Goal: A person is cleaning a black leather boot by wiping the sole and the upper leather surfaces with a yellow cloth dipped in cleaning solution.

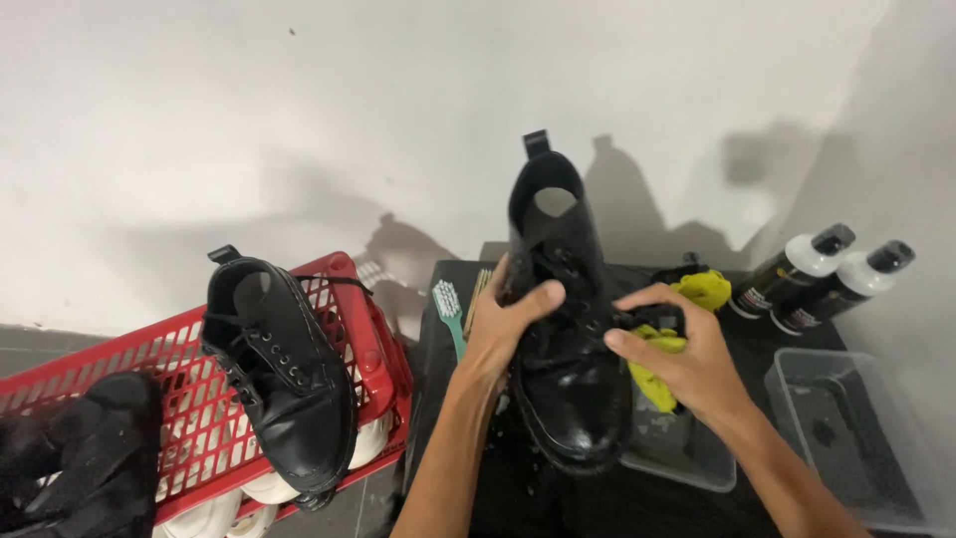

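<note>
**Black boot held on a dark work mat**

White plaster wall, shadowed, backs a low black mat [558, 498] on a grey floor. On the mat stands a glossy black leather lace-up ankle boot [563, 329], upright, toe toward the camera and heel loop at the top. The left hand [503, 324] wraps the boot's left side at the laces, thumb laid across the front, fingers closed on the upper. The right hand [687, 364] presses a crumpled yellow cloth [662, 374] against the boot's right side, fingers curled around the cloth.

The boot looks stiff and fairly heavy, its wet, shiny toe probably slippery; the laced shaft and ankle seem the surest place to hold it.

Just left of the boot lies a green-handled toothbrush [450, 311]. A clear plastic tray [687, 453] sits beneath the right hand, another clear tub [846, 438] further right, and two dark bottles with white shoulders [822, 274] lie behind. A matching black boot [284, 384] rests on an upturned red plastic crate [349, 329] well to the left.
</note>
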